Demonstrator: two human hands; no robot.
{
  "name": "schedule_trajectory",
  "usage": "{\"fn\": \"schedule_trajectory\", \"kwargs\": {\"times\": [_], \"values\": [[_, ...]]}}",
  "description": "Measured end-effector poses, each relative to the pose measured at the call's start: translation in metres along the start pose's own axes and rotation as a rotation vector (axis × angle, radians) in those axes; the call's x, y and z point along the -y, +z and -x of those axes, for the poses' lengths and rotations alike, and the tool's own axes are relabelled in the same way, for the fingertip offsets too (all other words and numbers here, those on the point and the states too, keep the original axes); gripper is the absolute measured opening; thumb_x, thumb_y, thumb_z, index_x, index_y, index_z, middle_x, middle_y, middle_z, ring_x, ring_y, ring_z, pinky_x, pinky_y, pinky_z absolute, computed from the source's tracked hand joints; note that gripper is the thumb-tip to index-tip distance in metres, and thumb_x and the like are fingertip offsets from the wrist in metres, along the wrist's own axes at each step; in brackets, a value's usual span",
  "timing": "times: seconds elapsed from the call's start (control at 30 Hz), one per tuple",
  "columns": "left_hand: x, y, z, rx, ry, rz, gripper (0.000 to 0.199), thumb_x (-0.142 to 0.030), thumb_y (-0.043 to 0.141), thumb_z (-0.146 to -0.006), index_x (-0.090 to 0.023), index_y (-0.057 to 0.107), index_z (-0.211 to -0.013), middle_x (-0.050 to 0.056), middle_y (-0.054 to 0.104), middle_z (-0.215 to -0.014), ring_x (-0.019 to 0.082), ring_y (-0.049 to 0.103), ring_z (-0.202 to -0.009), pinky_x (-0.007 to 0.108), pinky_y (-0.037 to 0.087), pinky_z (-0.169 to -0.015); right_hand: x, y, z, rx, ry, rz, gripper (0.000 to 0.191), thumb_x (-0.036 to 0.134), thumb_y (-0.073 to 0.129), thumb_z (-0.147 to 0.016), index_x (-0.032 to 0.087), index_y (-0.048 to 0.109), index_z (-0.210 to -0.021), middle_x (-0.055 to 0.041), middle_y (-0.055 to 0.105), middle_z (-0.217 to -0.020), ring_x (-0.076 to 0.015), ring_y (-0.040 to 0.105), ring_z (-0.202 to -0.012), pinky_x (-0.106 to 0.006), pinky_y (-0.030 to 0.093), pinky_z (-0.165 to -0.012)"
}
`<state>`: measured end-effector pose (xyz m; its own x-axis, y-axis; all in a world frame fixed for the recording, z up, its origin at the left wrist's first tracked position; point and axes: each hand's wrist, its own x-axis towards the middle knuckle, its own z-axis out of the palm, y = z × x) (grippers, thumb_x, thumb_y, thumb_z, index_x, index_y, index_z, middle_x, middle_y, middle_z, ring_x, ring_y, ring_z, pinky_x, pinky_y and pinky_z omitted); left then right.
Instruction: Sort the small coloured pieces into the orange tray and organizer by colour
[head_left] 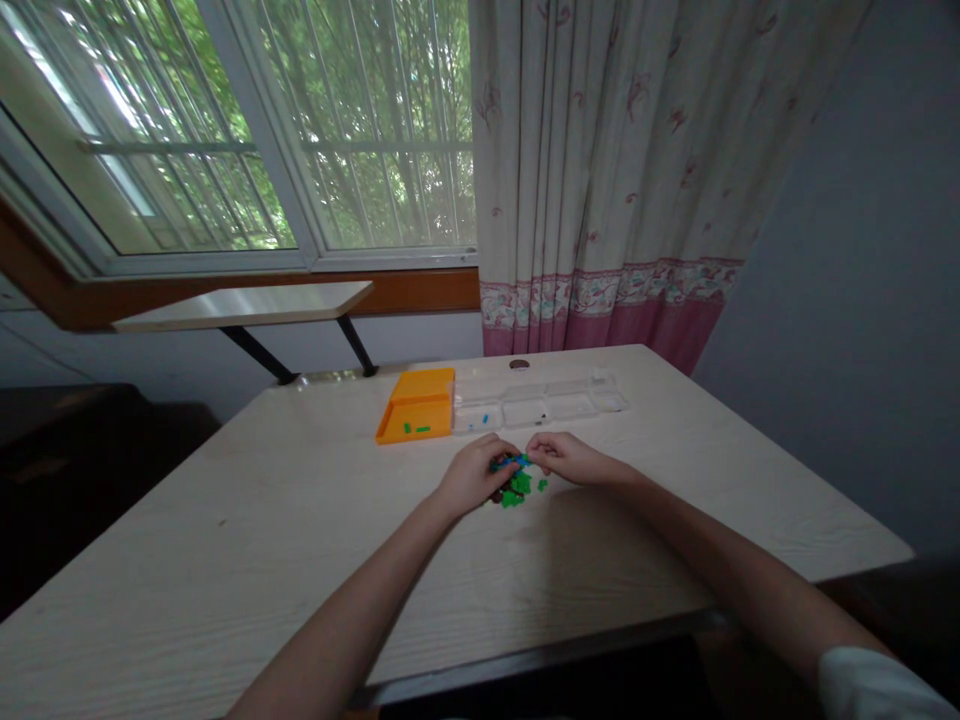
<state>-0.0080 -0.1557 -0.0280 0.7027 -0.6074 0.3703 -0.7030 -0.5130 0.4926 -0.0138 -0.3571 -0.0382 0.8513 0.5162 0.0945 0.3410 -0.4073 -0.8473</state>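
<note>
Over the middle of the table, my left hand (474,474) is closed around a small assembly of toy bricks. Blue pieces (511,462) show between its thumb and fingers, above green ones (517,488) and some dark brown ones. Just to the right, my right hand (556,454) has its thumb and fingertips pinched together at the blue end of the assembly. Whatever lies inside that pinch is too small to make out. A loose green piece (542,485) rests on the table below my right fingers.
Behind my hands stand an orange tray (414,390) with a few green pieces and a clear compartment tray (517,392) holding small blue and dark bits. A round dark disc (519,365) is set near the table's back edge. A raised shelf (247,305) stands at the back left.
</note>
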Motion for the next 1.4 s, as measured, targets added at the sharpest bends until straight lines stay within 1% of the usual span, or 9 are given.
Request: {"fn": "schedule_trajectory", "kwargs": {"times": [0.2,0.63,0.77,0.87,1.0,1.1,1.2,1.3,1.4], "values": [[-0.002,0.0,0.001,-0.031,0.005,0.016,0.017,-0.028,0.052,-0.077,-0.02,0.062,-0.088,0.002,0.056,-0.076,0.012,0.054,-0.071,0.021,0.041,-0.063,0.003,0.002,0.0,0.028,-0.011,0.002,0.028,0.039,0.043,-0.083,0.013,0.052,-0.083,0.0015,0.049,-0.062,-0.0084,0.047,-0.056,-0.019,0.037,-0.054],[-0.002,0.003,-0.001,-0.049,0.012,0.12,0.013,-0.025,0.054,-0.076,-0.018,0.063,-0.083,0.001,0.053,-0.073,0.01,0.051,-0.067,0.019,0.039,-0.058,0.004,0.004,-0.002,0.04,-0.008,-0.11,0.036,0.048,0.045,-0.08,0.012,0.052,-0.081,0.0023,0.046,-0.061,-0.0079,0.044,-0.055,-0.019,0.036,-0.054],[-0.003,0.001,-0.001,-0.09,0.025,0.123,0.011,-0.022,0.056,-0.073,-0.017,0.062,-0.08,0.0,0.053,-0.069,0.01,0.05,-0.065,0.019,0.039,-0.057,0.005,0.002,-0.001,0.026,-0.014,-0.06,0.034,0.045,0.047,-0.079,0.012,0.054,-0.081,0.0015,0.048,-0.063,-0.0082,0.045,-0.057,-0.019,0.036,-0.054],[-0.004,-0.009,-0.002,-0.247,0.01,0.104,0.009,-0.02,0.056,-0.072,-0.017,0.061,-0.078,0.0,0.053,-0.069,0.009,0.047,-0.06,0.019,0.038,-0.054,0.006,-0.003,0.001,0.043,-0.005,0.007,0.032,0.042,0.05,-0.077,0.012,0.056,-0.083,0.0016,0.049,-0.062,-0.0083,0.044,-0.056,-0.018,0.034,-0.052],[-0.008,-0.03,-0.001,-0.61,-0.012,0.074,0.009,-0.022,0.056,-0.072,-0.017,0.059,-0.079,0.0,0.052,-0.07,0.006,0.041,-0.051,0.018,0.035,-0.047,0.007,-0.014,0.005,0.09,0.027,0.117,0.028,0.037,0.054,-0.074,0.011,0.062,-0.081,-0.0005,0.054,-0.064,-0.0093,0.046,-0.058,-0.018,0.034,-0.052],[-0.011,-0.043,0.0,-0.806,0.003,0.067,0.01,-0.023,0.059,-0.071,-0.017,0.058,-0.079,-0.001,0.051,-0.069,0.004,0.039,-0.048,0.017,0.035,-0.044,0.007,-0.02,0.007,0.133,0.04,0.195,0.03,0.037,0.059,-0.069,0.012,0.065,-0.084,-0.0007,0.055,-0.066,-0.0097,0.046,-0.058,-0.018,0.034,-0.051],[-0.015,-0.047,0.001,-0.894,0.05,0.036,0.009,-0.021,0.06,-0.071,-0.017,0.059,-0.078,-0.001,0.051,-0.068,0.004,0.04,-0.048,0.016,0.036,-0.045,0.005,-0.021,0.007,0.176,0.013,0.232,0.035,0.037,0.065,-0.063,0.014,0.066,-0.089,-0.0003,0.056,-0.069,-0.0094,0.046,-0.057,-0.018,0.034,-0.051],[-0.019,-0.048,0.002,-0.911,0.101,-0.022,0.008,-0.019,0.061,-0.07,-0.017,0.059,-0.077,-0.001,0.051,-0.067,0.004,0.04,-0.048,0.017,0.037,-0.047,0.002,-0.019,0.006,0.163,-0.012,0.248,0.031,0.036,0.063,-0.066,0.014,0.067,-0.088,-0.0005,0.057,-0.069,-0.0102,0.048,-0.059,-0.018,0.035,-0.053],[-0.021,-0.046,0.002,-0.912,0.104,-0.054,0.008,-0.02,0.061,-0.07,-0.017,0.059,-0.077,-0.001,0.052,-0.069,0.004,0.04,-0.048,0.017,0.036,-0.046,-0.003,-0.016,0.004,0.132,-0.015,0.256,0.027,0.035,0.06,-0.069,0.014,0.067,-0.085,-0.0009,0.058,-0.068,-0.011,0.05,-0.06,-0.019,0.035,-0.054]]}}
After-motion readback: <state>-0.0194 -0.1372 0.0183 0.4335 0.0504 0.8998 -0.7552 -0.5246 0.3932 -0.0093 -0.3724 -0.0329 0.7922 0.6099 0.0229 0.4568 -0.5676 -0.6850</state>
